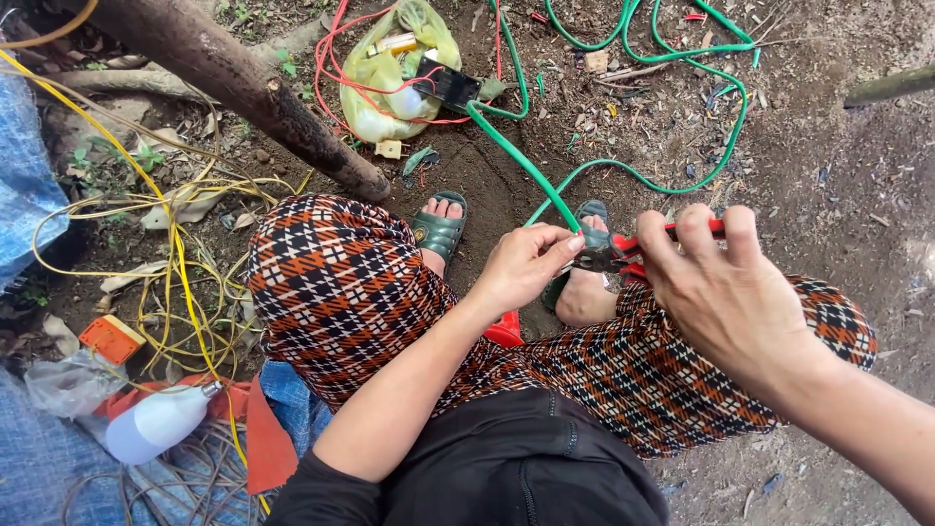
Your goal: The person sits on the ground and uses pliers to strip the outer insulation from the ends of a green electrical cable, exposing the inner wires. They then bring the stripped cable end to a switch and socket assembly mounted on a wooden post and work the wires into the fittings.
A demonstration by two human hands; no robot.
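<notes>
— Two hands are working over the knees: the left hand [523, 265] is pinching the green cable [526, 168] at its near end, fingers closed on it, and the right hand [729, 292] is wrapping shut around the red handles of one pair of pliers [616, 251].

— Where is the cable lying?

— It is running up from the pliers' head across the bare dirt [828, 146], looping several times at the top (I am counting one green cable, though the loops are leaving the picture and could be more). The pliers' nose is sitting right at the cable's end, touching it; the tips themselves are too small to make out.

— What else is showing?

— Two green sandals [440, 229], the far one half hidden behind the left hand. One yellow plastic bag [390, 68] with a red wire [336, 58] tangling round it. One thick branch [243, 88] crossing the upper left. A tangle of yellow wire [180, 253] beside it, strands uncountable. One white bottle [156, 424] and one small orange box [110, 338] at lower left, both lying among cloth and partly covered.
</notes>
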